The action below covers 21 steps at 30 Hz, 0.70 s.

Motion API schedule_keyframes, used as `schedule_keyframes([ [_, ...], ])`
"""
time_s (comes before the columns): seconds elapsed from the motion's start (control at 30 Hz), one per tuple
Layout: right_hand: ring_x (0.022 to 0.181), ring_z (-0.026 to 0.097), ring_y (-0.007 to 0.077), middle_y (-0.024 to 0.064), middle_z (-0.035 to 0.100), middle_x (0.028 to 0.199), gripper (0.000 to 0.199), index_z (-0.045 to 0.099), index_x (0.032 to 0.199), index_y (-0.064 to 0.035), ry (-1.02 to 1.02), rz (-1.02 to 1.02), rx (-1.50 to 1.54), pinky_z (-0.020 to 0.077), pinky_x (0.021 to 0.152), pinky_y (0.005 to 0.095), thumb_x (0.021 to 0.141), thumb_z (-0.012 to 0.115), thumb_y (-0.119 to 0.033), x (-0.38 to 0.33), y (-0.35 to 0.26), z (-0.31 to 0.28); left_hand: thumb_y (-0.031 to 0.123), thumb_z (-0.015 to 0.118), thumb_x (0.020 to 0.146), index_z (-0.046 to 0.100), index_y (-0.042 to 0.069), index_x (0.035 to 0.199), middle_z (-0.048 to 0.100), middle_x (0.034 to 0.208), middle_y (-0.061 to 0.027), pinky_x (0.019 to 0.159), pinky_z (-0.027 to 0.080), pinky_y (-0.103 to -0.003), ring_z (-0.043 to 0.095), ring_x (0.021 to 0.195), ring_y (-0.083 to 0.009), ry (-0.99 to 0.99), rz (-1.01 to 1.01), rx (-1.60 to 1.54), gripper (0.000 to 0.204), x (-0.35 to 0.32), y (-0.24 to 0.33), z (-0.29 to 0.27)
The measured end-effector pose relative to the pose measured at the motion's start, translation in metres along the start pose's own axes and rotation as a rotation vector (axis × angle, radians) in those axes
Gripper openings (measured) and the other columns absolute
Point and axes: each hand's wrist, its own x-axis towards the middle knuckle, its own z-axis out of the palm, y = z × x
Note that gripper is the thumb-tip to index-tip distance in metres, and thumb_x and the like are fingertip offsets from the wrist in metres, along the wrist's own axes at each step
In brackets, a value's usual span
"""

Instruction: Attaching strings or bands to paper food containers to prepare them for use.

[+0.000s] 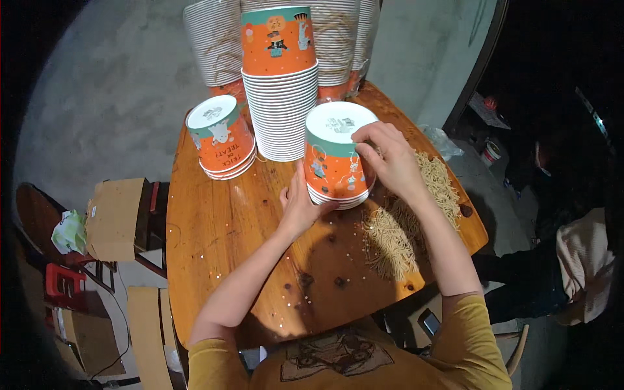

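In front of me a short stack of orange and green paper buckets [338,170] stands upside down on the wooden table, several white rims showing at its bottom. My left hand [300,207] is curved round the stack's lower left side, near the rims. At the upper right edge of the top bucket, my right hand [389,158] has its fingers bent over the white base; the fingertips are partly hidden. Behind stands a tall stack of nested paper buckets [281,107]. Another short upturned stack [222,140] is on the left.
Beige cords [393,244] lie bundled at the table's right side. Wrapped bucket stacks [214,42] rise at the back. Small white bits dot the wooden table [221,240]. Cardboard boxes [117,218] and a red stool [65,286] are at left. A person's sleeve [585,260] shows at right.
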Motion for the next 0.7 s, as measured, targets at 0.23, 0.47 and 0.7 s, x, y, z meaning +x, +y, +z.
schedule_keyframes([
  [0.23, 0.090, 0.055, 0.0287, 0.0087, 0.061, 0.090, 0.010, 0.060, 0.088, -0.0034, 0.085, -0.080, 0.027, 0.0421, 0.083, 0.0382, 0.081, 0.061, -0.011, 0.011, -0.003, -0.007, 0.060, 0.069, 0.068, 0.009, 0.015, 0.148, 0.034, 0.141, -0.0134, 0.106, 0.012, -0.050, 0.028, 0.134, -0.0240, -0.078, -0.092, 0.093, 0.110, 0.006, -0.008, 0.001],
  [0.47, 0.088, 0.056, 0.0277, 0.0080, 0.062, 0.089, 0.010, 0.061, 0.088, -0.0034, 0.202, -0.085, 0.060, 0.0433, 0.082, 0.0377, 0.082, 0.061, -0.012, 0.014, 0.001, -0.023, 0.060, 0.071, 0.067, 0.009, 0.015, 0.148, 0.035, 0.140, -0.0131, 0.106, 0.012, -0.046, 0.030, 0.133, -0.0234, -0.069, -0.133, -0.008, 0.111, 0.006, -0.012, 0.001],
  [0.7, 0.088, 0.058, 0.0231, 0.0063, 0.063, 0.091, 0.011, 0.062, 0.090, -0.0041, 0.484, -0.164, 0.102, 0.0454, 0.078, 0.0323, 0.081, 0.062, -0.011, 0.014, -0.019, -0.064, 0.046, 0.069, 0.077, 0.022, 0.004, 0.144, 0.035, 0.138, -0.0165, 0.108, 0.023, -0.042, 0.031, 0.131, -0.0286, 0.136, -0.047, -0.166, 0.092, 0.001, 0.013, -0.017],
])
